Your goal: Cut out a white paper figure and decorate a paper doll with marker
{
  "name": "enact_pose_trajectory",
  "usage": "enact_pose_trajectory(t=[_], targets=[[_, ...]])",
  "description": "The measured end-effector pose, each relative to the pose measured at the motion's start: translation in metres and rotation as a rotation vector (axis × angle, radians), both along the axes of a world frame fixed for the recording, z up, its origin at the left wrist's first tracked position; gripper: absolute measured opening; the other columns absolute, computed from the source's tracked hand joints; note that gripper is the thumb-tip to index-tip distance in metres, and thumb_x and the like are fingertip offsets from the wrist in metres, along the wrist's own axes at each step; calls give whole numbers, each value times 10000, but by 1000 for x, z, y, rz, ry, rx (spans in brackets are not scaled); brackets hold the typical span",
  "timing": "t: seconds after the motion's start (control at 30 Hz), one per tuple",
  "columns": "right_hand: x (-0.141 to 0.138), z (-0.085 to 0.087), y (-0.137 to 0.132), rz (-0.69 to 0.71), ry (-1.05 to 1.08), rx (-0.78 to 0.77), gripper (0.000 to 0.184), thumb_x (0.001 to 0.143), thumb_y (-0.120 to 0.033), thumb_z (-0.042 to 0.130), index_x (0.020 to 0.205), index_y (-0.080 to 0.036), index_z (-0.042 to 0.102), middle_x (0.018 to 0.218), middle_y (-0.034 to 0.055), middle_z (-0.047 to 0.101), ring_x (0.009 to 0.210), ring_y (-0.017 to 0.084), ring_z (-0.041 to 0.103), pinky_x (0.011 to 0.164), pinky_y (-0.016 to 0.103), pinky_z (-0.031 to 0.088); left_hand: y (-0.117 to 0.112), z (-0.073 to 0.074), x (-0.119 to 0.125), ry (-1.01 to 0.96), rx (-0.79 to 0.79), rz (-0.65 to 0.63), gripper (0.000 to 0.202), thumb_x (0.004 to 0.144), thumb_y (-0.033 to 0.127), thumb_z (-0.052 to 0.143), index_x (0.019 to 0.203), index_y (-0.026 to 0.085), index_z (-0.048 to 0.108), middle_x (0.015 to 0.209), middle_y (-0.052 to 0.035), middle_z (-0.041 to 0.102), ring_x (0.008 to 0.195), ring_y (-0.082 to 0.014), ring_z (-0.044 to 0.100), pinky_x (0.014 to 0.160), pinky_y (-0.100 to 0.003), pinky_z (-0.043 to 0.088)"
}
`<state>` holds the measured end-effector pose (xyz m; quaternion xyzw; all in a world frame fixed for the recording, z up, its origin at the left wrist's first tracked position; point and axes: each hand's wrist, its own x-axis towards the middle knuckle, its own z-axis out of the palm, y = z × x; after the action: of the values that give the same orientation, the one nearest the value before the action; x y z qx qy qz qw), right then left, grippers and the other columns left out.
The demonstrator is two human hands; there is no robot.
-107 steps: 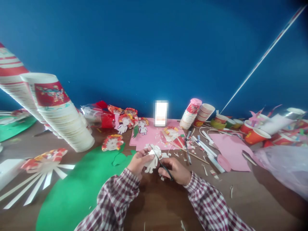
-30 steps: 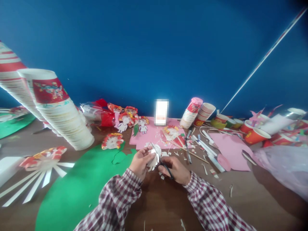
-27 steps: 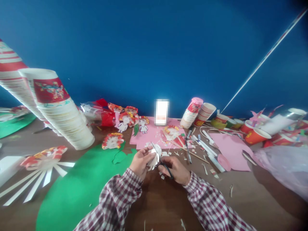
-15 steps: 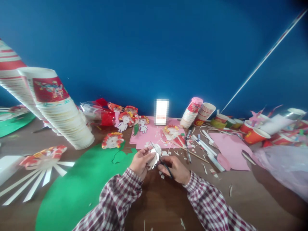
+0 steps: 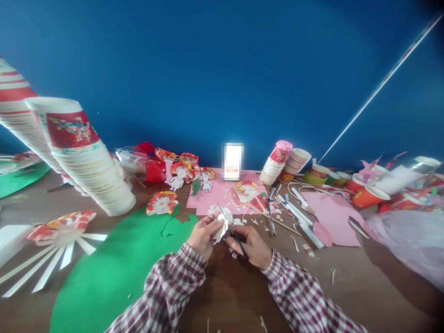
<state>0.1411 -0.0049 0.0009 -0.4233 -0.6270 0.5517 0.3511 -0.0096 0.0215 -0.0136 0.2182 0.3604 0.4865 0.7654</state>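
Observation:
Between thumb and fingers, my left hand (image 5: 204, 233) pinches a small white paper cutout (image 5: 221, 230) with a curved, uneven outline. My right hand (image 5: 252, 245) is closed round the dark handles of a pair of scissors (image 5: 238, 241). The scissors' blades point up and left and lie across the cutout; whether they are biting into the paper cannot be made out. Both hands are just above the brown table, close together. Small white paper scraps lie under and beside the scissors.
A green paper sheet (image 5: 114, 273) lies at left, near tall stacked paper cups (image 5: 93, 162). Behind my hands are pink sheets (image 5: 208, 201) with paper figures (image 5: 206, 180). Pens (image 5: 271, 217), pink paper (image 5: 335, 217), orange cups (image 5: 371, 196) and a plastic bag (image 5: 409, 240) are at right.
My right hand and the scissors have shifted very slightly left and down. My left hand keeps the paper cutout in nearly the same place.

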Motion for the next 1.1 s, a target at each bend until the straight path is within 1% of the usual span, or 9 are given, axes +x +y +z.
enact_pose_trajectory(t=[0.23,0.47,0.7,0.8,0.93,1.03,1.1], targets=[[-1,-2,0,-23,-16,36,142,743,-264,638,786,-128,639,604,-23,460,540,93,374,530,212,343,-1,2,2,-38,-57,54,232,592,134,756,780,109,622,656,-28,662,543,-85,583,524,-169,451],[-1,-9,1,-26,-39,64,126,755,-254,632,803,-138,641,609,-25,465,542,93,376,545,216,350,-1,3,3,-45,-63,52,152,620,122,724,736,118,626,633,-25,661,542,-87,582,530,-169,452],[-4,-8,-1,-57,-70,76,145,757,-282,638,764,-138,621,614,-17,496,534,92,392,539,218,358,-1,3,2,-47,-82,53,140,632,111,708,736,129,616,629,-16,654,547,-87,582,534,-169,449],[-5,-8,-2,-73,-74,84,166,753,-303,643,749,-138,628,591,-21,484,523,91,385,514,214,343,-1,2,4,-58,-74,54,181,627,115,718,771,126,609,664,-21,658,564,-84,586,538,-165,452],[-5,-11,-1,-80,-38,35,195,747,-344,647,782,-152,645,534,-39,448,476,84,368,452,203,308,0,2,3,-12,-22,49,310,621,172,740,885,128,584,685,-19,649,530,-84,575,466,-171,432],[-3,-11,2,-124,44,-26,239,721,-357,673,845,-157,630,552,-34,496,483,96,430,456,211,345,2,2,1,82,23,109,463,596,215,760,998,144,543,671,1,640,488,-92,568,412,-180,412],[-2,-11,5,-188,114,-45,283,703,-359,688,886,-158,611,596,-28,532,526,108,475,497,224,381,3,2,0,123,54,161,496,568,218,773,997,135,539,663,0,644,495,-100,579,429,-188,430]])
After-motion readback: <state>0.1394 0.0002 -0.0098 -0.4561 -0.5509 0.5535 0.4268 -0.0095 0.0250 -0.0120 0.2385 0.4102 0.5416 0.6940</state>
